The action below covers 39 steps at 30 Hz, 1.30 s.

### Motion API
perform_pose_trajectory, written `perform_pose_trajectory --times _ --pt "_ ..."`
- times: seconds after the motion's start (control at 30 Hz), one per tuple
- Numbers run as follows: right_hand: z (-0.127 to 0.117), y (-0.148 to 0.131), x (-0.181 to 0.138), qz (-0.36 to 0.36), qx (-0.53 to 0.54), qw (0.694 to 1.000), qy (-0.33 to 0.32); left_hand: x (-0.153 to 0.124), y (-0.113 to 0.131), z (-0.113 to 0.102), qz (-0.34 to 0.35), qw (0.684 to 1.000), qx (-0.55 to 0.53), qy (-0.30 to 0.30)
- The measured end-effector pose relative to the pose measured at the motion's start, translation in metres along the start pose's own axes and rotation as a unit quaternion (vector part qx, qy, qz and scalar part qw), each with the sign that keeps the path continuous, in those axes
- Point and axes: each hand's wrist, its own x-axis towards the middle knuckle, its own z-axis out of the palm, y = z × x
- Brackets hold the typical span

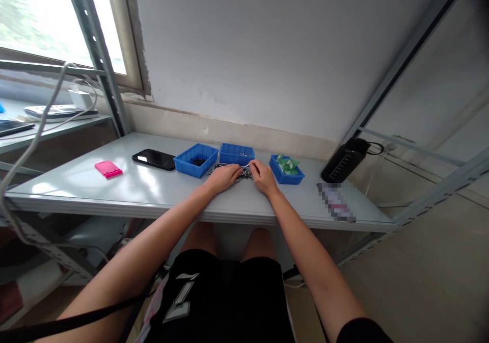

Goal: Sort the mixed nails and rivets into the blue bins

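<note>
A loose pile of small metal parts lies on the table, between the two hands and partly hidden under their fingers. The left hand rests at the near left side of the pile, its fingers bent and close together over the parts; whether it grips one I cannot tell. The right hand is at the pile's right side, thumb and forefinger brought near each other, though the view is too small to tell if a part is pinched between them.

Just beyond both hands is a blue bin with a few pale bits in it. Beyond the left hand and to its left, a second bin holds dark pieces. Near the right hand, on its right, a third bin holds green packets.

Farther left of the left hand lie a phone and then a pink case. Well to the right of the right hand are a black bottle and a flat item, blurred out.
</note>
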Motion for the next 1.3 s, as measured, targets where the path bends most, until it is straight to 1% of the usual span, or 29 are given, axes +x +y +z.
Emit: perform_pose_trajectory --times 0.07,0.17,0.3,0.5,0.63,0.8,1.07,1.3 --pt "0.0 0.002 0.001 -0.001 -0.016 1.0 -0.004 0.001 -0.001 -0.002 -0.007 1.0 -0.009 0.028" --pt "0.0 0.003 0.002 -0.009 -0.038 0.999 -0.028 0.001 -0.004 -0.004 -0.013 0.997 -0.028 0.067" --pt "0.002 0.003 0.001 -0.018 -0.054 0.996 -0.065 0.002 -0.007 -0.003 -0.014 0.995 -0.051 0.09" --pt "0.005 0.004 -0.001 -0.013 -0.057 0.995 -0.078 0.002 -0.009 0.0 -0.018 0.993 -0.076 0.091" --pt "0.006 0.006 0.0 -0.006 -0.07 0.994 -0.085 0.005 -0.013 0.0 -0.033 0.989 -0.102 0.098" --pt "0.007 0.008 0.002 0.001 -0.081 0.992 -0.095 0.005 -0.016 0.0 -0.05 0.986 -0.128 0.09" --pt "0.008 0.001 0.001 0.012 -0.072 0.992 -0.101 0.003 -0.014 -0.002 -0.058 0.989 -0.109 0.079" --pt "0.012 -0.001 0.0 0.008 -0.093 0.987 -0.132 0.004 -0.015 0.0 -0.061 0.988 -0.113 0.082"
